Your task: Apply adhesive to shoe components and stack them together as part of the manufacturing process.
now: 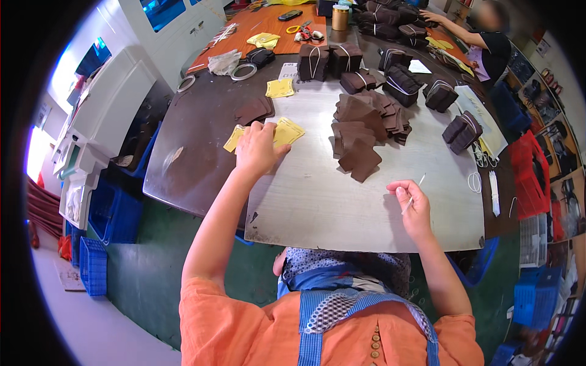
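Note:
At the left edge of the pale work board, my left hand is closed over yellow card pieces, which stick out on both sides of it. The palm hides how the fingers meet the card. My right hand, above the right part of the board, pinches a thin white stick, probably a marking pen refill. Between the hands, farther off, lie loose dark brown cut pieces in overlapping stacks. Beyond my left hand are more brown pieces and another yellow card piece.
Tied brown bundles line the far side of the pale board. Tape rolls, pliers and a gold can stand farther back. White cords lie at right. A co-worker reaches toward stacked bundles.

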Motion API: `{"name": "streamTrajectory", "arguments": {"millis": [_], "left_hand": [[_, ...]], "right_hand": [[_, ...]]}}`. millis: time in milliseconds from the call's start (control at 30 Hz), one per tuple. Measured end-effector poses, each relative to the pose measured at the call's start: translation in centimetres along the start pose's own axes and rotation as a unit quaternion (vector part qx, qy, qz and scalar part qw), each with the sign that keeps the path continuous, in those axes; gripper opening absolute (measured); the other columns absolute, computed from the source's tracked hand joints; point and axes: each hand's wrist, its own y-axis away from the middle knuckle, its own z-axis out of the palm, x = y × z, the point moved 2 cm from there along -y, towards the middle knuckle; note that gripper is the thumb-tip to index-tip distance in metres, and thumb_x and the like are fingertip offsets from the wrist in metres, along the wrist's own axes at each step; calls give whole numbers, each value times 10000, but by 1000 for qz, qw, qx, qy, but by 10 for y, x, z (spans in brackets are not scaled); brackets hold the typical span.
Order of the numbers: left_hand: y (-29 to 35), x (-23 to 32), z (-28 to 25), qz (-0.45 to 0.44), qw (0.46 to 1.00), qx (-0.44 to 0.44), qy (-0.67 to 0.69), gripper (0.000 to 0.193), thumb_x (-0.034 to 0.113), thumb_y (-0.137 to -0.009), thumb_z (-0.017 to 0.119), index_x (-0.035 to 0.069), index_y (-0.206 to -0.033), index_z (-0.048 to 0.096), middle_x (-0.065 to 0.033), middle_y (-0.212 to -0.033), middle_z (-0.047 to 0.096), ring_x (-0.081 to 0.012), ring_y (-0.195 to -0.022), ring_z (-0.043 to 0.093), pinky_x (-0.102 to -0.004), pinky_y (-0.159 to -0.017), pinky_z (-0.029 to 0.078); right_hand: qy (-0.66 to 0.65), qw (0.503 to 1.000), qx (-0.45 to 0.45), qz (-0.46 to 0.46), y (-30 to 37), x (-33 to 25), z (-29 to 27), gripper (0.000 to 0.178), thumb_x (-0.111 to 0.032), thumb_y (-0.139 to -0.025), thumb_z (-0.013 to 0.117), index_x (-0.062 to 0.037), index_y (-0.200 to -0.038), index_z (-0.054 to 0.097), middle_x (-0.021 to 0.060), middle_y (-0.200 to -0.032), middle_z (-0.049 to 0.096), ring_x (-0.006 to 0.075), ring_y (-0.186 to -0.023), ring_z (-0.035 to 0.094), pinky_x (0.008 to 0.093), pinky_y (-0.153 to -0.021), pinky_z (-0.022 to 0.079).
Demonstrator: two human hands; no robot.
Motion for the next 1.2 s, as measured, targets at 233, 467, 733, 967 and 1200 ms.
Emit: {"name": "streamTrajectory", "arguments": {"millis": [233,467,733,967,1200], "left_hand": [[55,46,-13,188,927,131,297,342,-81,-877,695,69,-1185,714,-134,-990,654,-302,-897,699,-388,-743,573],[128,84,-10,175,858,-40,481,287,-31,-883,737,43,-1160,729,-134,-1016,729,-287,-892,744,-358,-758,596],[120,83,-10,115,878,-60,460,338,46,-889,769,48,-1221,703,-124,-1033,751,-276,-928,750,-352,-778,589],[100,133,-6,298,927,-45,222,526,142,-829,808,46,-1316,637,-123,-1330,618,-323,-1183,618,-425,-969,530],[127,158,8,385,903,-142,126,740,340,-823,817,35,-1441,546,-130,-1469,522,-305,-1450,444,-547,-1220,339]], "right_hand": [[-20,1000,14,8,6,1,3,269,-251,-1082,596,-18,-1162,703,67,-1067,743,147,-1011,669,293,-913,511],[-25,994,-106,-15,15,-50,44,302,-246,-970,762,-24,-1168,710,49,-1000,732,104,-908,660,255,-796,505],[-162,970,-50,176,23,-48,27,164,-188,-1087,595,-26,-1068,578,25,-845,660,89,-622,624,225,-567,496],[-119,977,118,134,34,-19,-51,185,-202,-1118,526,-27,-1126,585,32,-884,644,100,-675,636,247,-584,519],[-119,973,112,160,32,-15,-88,186,-188,-1068,622,-18,-1141,646,19,-899,653,84,-719,622,240,-631,523]]}}
